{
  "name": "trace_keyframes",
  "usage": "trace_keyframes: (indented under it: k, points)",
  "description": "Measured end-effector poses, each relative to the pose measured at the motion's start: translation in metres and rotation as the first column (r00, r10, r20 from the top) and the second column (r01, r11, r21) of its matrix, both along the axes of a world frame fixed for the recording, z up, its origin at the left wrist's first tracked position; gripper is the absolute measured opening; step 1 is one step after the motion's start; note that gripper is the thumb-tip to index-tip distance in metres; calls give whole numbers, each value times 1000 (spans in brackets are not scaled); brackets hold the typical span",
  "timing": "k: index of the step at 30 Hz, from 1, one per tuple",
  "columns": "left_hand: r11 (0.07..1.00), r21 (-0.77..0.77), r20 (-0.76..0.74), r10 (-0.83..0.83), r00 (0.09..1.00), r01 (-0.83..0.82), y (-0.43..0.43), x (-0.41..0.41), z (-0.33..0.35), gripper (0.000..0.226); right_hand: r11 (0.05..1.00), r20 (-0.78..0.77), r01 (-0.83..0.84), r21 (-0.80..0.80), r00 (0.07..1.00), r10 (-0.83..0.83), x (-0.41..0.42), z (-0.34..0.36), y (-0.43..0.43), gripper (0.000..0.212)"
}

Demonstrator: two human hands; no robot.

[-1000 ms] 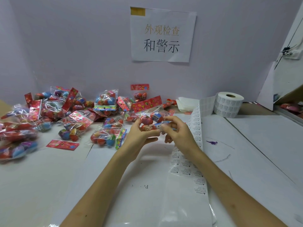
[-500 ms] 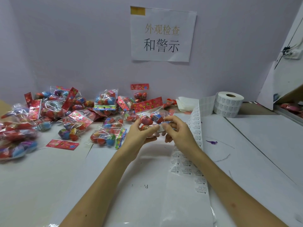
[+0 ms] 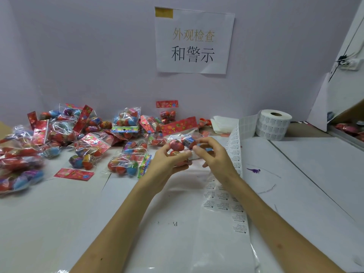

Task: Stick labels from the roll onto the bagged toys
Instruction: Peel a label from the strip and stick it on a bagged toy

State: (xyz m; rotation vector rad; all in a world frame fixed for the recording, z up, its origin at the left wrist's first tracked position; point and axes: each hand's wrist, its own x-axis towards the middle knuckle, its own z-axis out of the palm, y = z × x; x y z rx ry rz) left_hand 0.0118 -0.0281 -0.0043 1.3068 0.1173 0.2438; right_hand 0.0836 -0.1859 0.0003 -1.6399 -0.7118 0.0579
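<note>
A clear bag of red and blue egg toys [image 3: 182, 144] is being held above the table. More bagged toys [image 3: 78, 140] are lying heaped at left. A white label roll [image 3: 273, 125] is standing at right, its strip [image 3: 234, 154] trailing forward.

1. Setting: a packing and inspection station in a small factory or workshop.
2. Printed paper sign [image 3: 194, 40] in Chinese characters taped to plain lilac partition wall [image 3: 88, 56].
3. White counter [image 3: 49, 213] carries heap of bagged toys [image 3: 82, 138], many alike.
4. Label roll [image 3: 273, 124] at counter rear, its strip of labels [image 3: 234, 154] trailing forward.
5. Wall socket [image 3: 352, 63] with cables at right.
</note>
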Motion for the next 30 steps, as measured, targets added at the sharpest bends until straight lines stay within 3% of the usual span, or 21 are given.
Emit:
trace_keyframes:
  k: [3, 6, 9, 11, 17, 21, 26, 30]
  points:
    - [992, 74, -49, -95, 994, 98, -6, -1, -1, 44, 999, -95, 9, 50, 995, -4, 4, 3, -1, 34]
    - [970, 162, -110, -163, 981, 179, -13, -2, -1, 46, 987, -155, 100, 125, 985, -80, 8, 5, -4, 15]
    - [976, 156, -103, -137, 985, 152, -12, -1, -1, 46, 976, -224, 131, 172, 970, -91, 15, 7, -10, 6]
    - [988, 134, -93, -62, 994, 74, -10, -1, -1, 43, 974, -267, 106, 201, 962, -50, 18, 9, -14, 11]
    - [991, -60, -52, 115, 992, -118, 6, 0, 2, 42, 996, -261, -14, 88, 965, 37, 17, 11, -19, 28]
    - [997, -55, -37, 52, 998, -54, 5, 0, 3, 48, 1000, -234, -20, 14, 972, 23, 17, 10, -19, 23]
    - [999, -23, -14, 37, 999, -37, 1, 0, 3, 48, 999, -213, -15, 49, 977, 25, 20, 10, -22, 20]
    - [999, 28, 37, 43, 998, -44, 2, -1, 4, 33, 998, -163, -2, 61, 987, 12, 19, 9, -21, 18]
